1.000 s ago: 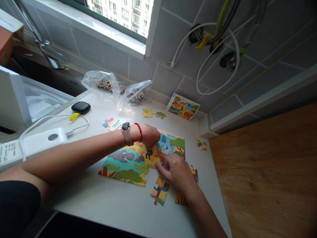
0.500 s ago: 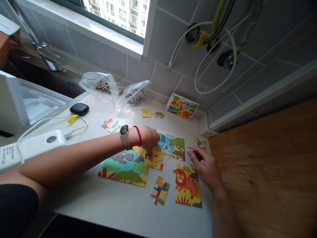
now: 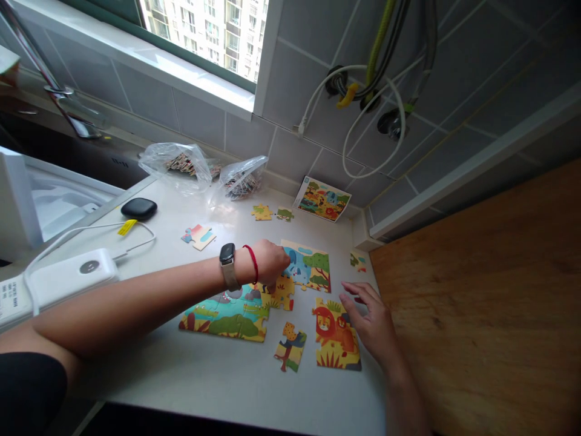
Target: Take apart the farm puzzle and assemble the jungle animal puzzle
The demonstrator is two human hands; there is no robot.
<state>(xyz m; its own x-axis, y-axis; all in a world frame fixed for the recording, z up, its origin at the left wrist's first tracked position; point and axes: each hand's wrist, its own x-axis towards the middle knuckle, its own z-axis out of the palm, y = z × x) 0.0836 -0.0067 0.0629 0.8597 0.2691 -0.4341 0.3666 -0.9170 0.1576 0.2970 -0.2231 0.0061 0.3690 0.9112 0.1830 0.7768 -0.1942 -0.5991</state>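
My left hand, with a watch and a red cord at the wrist, reaches across the jigsaw puzzle. Its fingers are curled in where the yellow part meets the elephant section; whatever they grip is hidden. Under the forearm lies the joined hippo and crocodile section. My right hand rests open beside the lion section, fingers apart and holding nothing. A joined tree-and-leopard bit lies between the hippo and lion sections.
Loose puzzle pieces lie near the back, with more at the left and right edge. A picture card leans on the wall. Plastic bags, a black case and a white charger stand around.
My left hand's index finger, which pointed down on the yellow part, is now curled in with the others. My right hand stays open in nearly the same place. The view has shifted slightly.
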